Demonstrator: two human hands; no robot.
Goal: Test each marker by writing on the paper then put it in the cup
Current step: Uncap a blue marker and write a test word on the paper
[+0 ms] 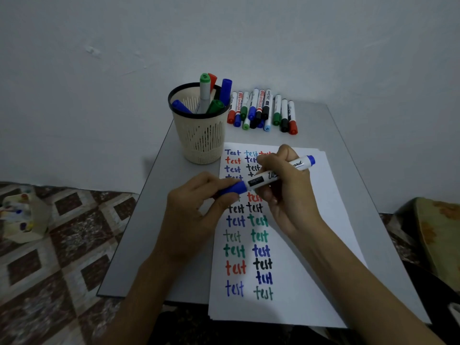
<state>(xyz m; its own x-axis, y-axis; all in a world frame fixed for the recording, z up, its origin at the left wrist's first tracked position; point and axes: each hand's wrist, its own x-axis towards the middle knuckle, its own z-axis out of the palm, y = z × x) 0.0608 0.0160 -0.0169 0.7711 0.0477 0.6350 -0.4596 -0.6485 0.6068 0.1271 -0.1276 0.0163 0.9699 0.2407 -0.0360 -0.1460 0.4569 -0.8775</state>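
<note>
Blue marker (270, 179) lies level above the paper (313, 245): right hand (288, 197) grips its barrel, fingers (211, 181) of the left hand (196, 212) pinch the cap (234, 188), probably to uncap it.

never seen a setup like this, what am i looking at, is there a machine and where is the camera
There is no machine here. The single picture comes from a camera worn on a person's head, looking forward and down, so the two arms reaching in are that person's own. The right hand grips the white barrel of a blue marker. The left hand pinches its blue cap; whether the cap is coming off or going on cannot be told. Under the hands, on a grey table, lies white paper covered with the word "test" in several colours. Behind the paper stands a beige mesh cup holding a few standing markers. Beside the cup lies a row of capped markers.
</note>
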